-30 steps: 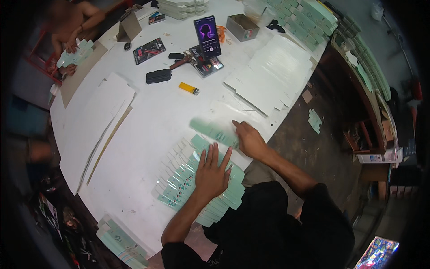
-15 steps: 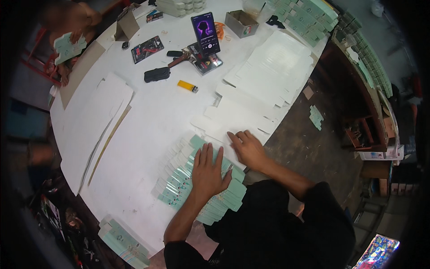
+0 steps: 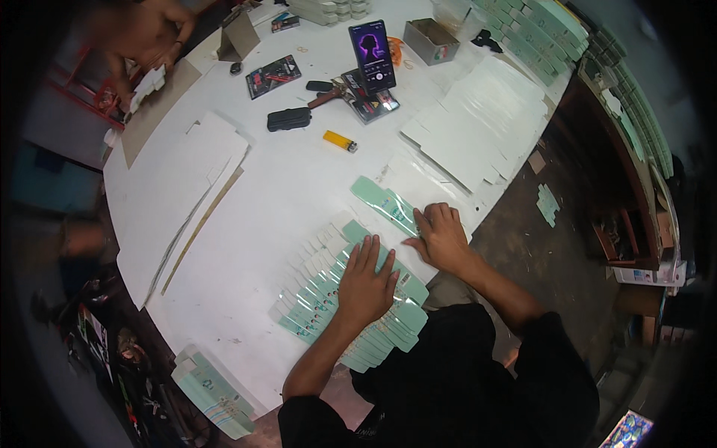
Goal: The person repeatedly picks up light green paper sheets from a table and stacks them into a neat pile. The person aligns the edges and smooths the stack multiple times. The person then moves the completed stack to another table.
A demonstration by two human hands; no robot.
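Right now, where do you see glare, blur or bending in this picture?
In the head view, white glare streaks cross the fanned green cartons; there too, the white table has a bowed left edge, and the picture's corners go dark; also in the head view, the left hand and right hand look fairly sharp.

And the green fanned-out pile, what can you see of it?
The green fanned-out pile is many thin, flat pieces that look like glossy card, with pale flaps and small printed pictures. They overlap like spread playing cards on the white table, near its edge. The left hand rests on top.
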